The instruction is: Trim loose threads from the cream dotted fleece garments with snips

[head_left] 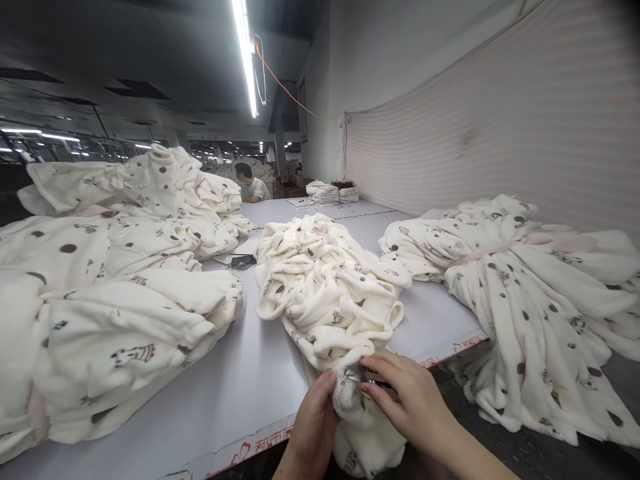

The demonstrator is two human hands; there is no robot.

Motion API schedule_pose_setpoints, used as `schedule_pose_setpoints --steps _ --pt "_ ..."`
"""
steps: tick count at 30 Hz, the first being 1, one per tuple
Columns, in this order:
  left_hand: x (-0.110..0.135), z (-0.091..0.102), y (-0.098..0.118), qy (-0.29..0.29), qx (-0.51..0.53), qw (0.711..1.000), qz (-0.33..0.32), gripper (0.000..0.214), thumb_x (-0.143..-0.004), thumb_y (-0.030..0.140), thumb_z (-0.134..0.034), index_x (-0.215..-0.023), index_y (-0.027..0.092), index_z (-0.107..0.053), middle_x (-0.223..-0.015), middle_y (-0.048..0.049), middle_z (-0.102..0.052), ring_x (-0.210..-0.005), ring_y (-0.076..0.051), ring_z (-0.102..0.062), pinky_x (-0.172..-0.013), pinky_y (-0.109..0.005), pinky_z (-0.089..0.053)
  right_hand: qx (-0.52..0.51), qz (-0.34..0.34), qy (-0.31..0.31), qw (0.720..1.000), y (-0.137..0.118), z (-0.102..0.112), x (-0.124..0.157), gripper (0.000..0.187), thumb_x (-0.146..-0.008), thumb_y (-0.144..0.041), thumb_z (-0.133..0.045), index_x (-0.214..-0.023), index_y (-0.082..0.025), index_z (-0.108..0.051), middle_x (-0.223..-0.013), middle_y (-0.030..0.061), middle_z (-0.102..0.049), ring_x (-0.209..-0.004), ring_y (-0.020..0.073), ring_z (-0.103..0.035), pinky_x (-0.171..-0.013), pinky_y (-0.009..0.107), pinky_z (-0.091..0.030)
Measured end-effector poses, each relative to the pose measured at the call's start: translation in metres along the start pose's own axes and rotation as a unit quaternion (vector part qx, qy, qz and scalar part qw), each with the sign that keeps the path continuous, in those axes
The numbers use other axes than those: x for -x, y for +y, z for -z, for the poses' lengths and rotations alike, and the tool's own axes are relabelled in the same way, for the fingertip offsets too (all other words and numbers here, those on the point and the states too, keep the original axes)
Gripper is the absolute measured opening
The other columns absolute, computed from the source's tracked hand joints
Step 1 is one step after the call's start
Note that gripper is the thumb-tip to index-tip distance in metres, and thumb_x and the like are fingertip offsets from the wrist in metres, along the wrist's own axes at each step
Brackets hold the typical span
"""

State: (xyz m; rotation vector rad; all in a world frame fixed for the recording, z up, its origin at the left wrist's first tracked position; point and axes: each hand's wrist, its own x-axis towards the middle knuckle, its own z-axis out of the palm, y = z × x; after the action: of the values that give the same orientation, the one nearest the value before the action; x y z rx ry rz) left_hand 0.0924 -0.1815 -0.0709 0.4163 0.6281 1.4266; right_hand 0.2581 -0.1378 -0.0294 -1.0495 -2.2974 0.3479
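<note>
A bundle of cream fleece garments [327, 290] with brown dots lies in the middle of the white table [250, 380], its near end hanging over the front edge. My left hand [315, 427] is closed on that near end, pinching the fabric from the left. My right hand [407, 397] holds a small metal tool [367, 377], likely thread snips, against the same bunched fabric. Its fingers are curled over the tool.
Large heaps of the same dotted fleece lie at the left [110, 293] and right [530, 300]. A dark phone [243, 261] sits behind the middle bundle. Folded stacks [333, 193] rest at the far end, where a person [250, 183] sits. A pale wall runs along the right.
</note>
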Motion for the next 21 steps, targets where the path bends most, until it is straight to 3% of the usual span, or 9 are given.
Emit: schedule_pose_setpoints --steps 8,13,17,21 --pt "0.001 -0.004 0.002 -0.003 -0.017 1.0 0.014 0.03 -0.085 0.03 -0.057 -0.107 0.013 -0.067 -0.106 -0.0098 -0.07 -0.111 -0.025 -0.056 -0.102 -0.039 -0.037 -0.081 -0.05 -0.034 0.995 0.003 -0.001 -0.017 0.019 -0.086 -0.034 -0.055 -0.098 -0.029 -0.069 -0.096 0.0004 -0.069 -0.085 0.0195 -0.065 -0.068 0.028 -0.05" --pt "-0.002 -0.004 0.004 -0.011 0.01 1.0 0.028 0.034 -0.087 0.032 -0.053 -0.112 0.014 -0.065 -0.111 -0.0101 -0.069 -0.115 -0.026 -0.054 -0.103 -0.04 -0.036 -0.128 -0.06 -0.034 0.989 0.009 0.005 -0.016 0.021 -0.088 -0.034 -0.052 -0.096 -0.027 -0.071 -0.092 0.0022 -0.069 -0.084 0.0197 -0.064 -0.072 0.029 -0.05" --pt "-0.003 -0.003 0.003 -0.03 0.001 0.999 0.027 0.033 -0.088 0.031 -0.052 -0.112 0.012 -0.065 -0.11 -0.0105 -0.069 -0.116 -0.026 -0.054 -0.104 -0.039 -0.035 -0.108 -0.056 -0.05 0.991 0.008 0.006 -0.015 0.023 -0.085 -0.037 -0.057 -0.103 -0.028 -0.068 -0.099 0.0019 -0.068 -0.088 0.0209 -0.064 -0.071 0.029 -0.05" --pt "-0.003 -0.003 0.004 -0.046 -0.021 0.999 0.006 0.032 -0.089 0.029 -0.051 -0.112 0.012 -0.065 -0.11 -0.0106 -0.069 -0.114 -0.024 -0.054 -0.102 -0.037 -0.037 -0.098 -0.063 -0.036 0.993 0.01 0.006 -0.019 0.02 -0.088 -0.034 -0.052 -0.095 -0.027 -0.07 -0.095 0.0017 -0.069 -0.088 0.0208 -0.064 -0.074 0.031 -0.049"
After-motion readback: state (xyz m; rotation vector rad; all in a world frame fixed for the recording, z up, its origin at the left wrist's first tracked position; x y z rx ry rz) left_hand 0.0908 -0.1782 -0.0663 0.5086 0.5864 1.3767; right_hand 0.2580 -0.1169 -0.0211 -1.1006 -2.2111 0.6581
